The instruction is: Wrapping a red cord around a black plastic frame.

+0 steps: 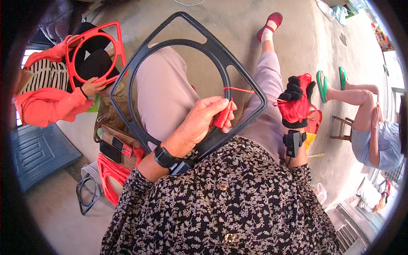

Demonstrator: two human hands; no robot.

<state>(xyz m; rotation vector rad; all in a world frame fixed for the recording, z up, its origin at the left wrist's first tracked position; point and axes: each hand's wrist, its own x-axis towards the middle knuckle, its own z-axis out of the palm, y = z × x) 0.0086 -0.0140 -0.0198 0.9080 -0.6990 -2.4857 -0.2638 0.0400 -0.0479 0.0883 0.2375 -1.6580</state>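
The person's two hands are apart, joined by one line of red cord (pixel 244 90). The left hand (pixel 199 123), bare, is closed with thumb and fingers around a tight red coil (pixel 222 115) that lies at the inner ring of a black frame (pixel 212 46). The frame has a pointed, rounded-corner outline with a big circular opening; it rests tilted across the lap, around and beyond the left hand, with its far corner well ahead of both hands. The cord leaves the ring just beyond the left fingertips and runs taut to the right hand (pixel 295 102), which is covered in what looks like a black-and-red glove and curled on the cord, out to the right of the frame. The exact finger grip there cannot be made out.

A dark watch (pixel 163 157) sits on the left wrist and a black box-shaped device (pixel 293 143) on the right one. To the left of the left hand, a small wooden surface (pixel 109 135) carries a dark phone (pixel 110 151), with red frames (pixel 111 180) nearer the body. Farther left, a co-worker holds another red frame (pixel 120 49). Well right of the right hand, a seated person wears green flip-flops (pixel 322 87).
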